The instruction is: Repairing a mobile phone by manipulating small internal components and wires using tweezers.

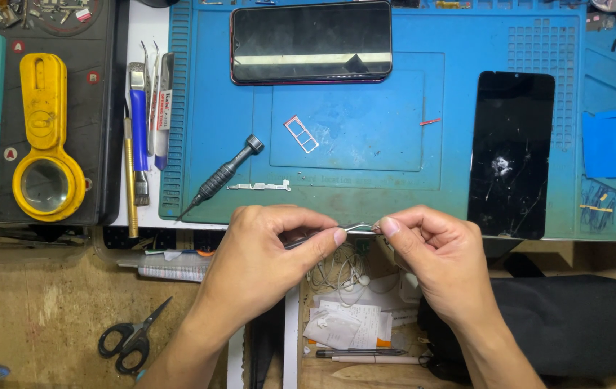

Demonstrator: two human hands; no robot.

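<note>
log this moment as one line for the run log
left hand: pinching thin metal tweezers | right hand: pinching small silver metal part | behind: blue rubber work mat, black screwdriver

On the mat (214,86): phone (311,42) at back, cracked screen (511,155) right, SIM tray (300,134) mid, screwdriver (223,173) left of it (magnifier (45,140) off-mat, far left). Scissors (133,337) below, nr left hand (261,263).

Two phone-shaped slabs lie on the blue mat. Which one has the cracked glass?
The black screen panel standing lengthwise at the mat's right side: cracks spread from a white impact spot. The phone lying crosswise at the top looks intact.
</note>
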